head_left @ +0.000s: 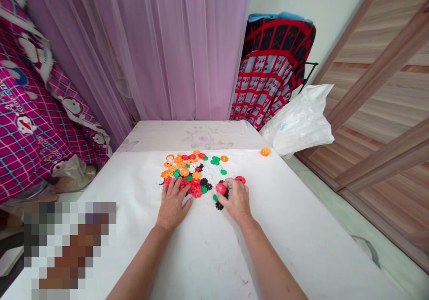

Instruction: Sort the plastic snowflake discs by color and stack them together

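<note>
Flat, notched plastic discs, shaped like flowers or snowflakes, lie in a mixed pile on the white cloth. My left hand (172,205) rests palm down with its fingers spread over the red discs (196,190) at the pile's near edge. Further right, my right hand (238,199) pinches a red disc (220,188) between thumb and fingers. Just below that hand are a black disc (219,206) and a green disc (215,197). Another red disc or small stack (240,180) lies just beyond its knuckles. Orange discs (184,172) and white ones (208,173) fill the far part of the pile.
An orange cluster of discs (265,152) sits apart near the table's right edge. The table (295,233) has a white cloth. Beside it hangs a white plastic bag (301,121), before a chair with a red-and-black cover (261,68). Purple curtains (187,45) stand behind.
</note>
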